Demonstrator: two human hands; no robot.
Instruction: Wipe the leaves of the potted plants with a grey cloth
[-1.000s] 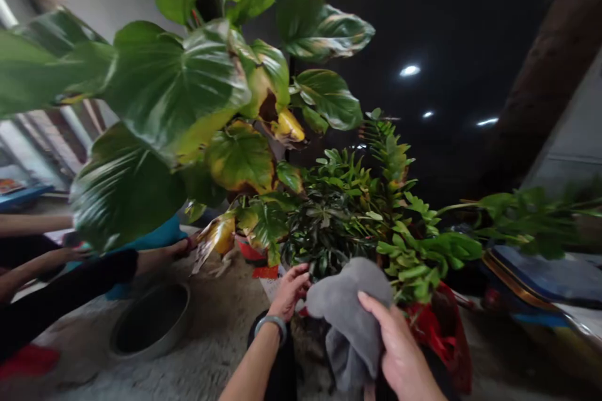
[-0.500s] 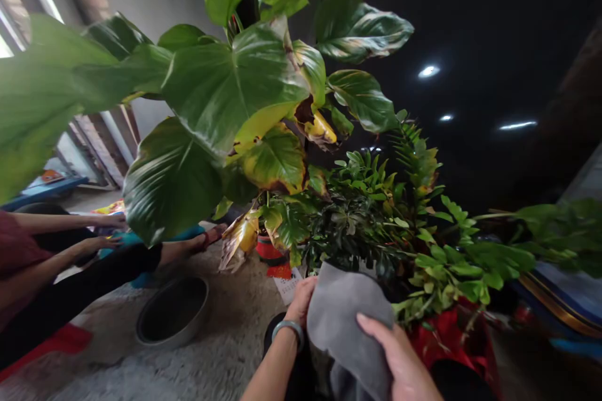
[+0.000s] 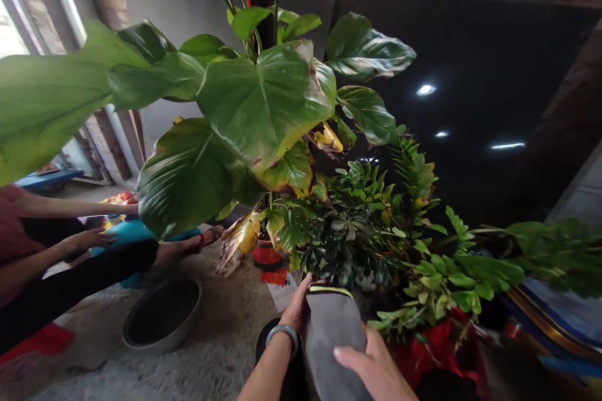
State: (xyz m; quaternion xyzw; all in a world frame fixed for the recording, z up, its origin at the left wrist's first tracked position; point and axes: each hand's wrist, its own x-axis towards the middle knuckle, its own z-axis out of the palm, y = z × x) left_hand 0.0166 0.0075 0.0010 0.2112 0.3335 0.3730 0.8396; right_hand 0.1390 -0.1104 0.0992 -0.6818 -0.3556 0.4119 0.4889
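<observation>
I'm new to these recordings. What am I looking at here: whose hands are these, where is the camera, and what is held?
There is no machine: a person works with bare hands, and the one camera sits on their head, looking forward and down. Their left hand, bangle on the wrist, and right hand hold a grey cloth before potted plants: a large-leaved plant with yellowing leaves and a bushy small-leaved plant. A metal bowl stands on the rough floor. The arms at the left belong to another person.
</observation>
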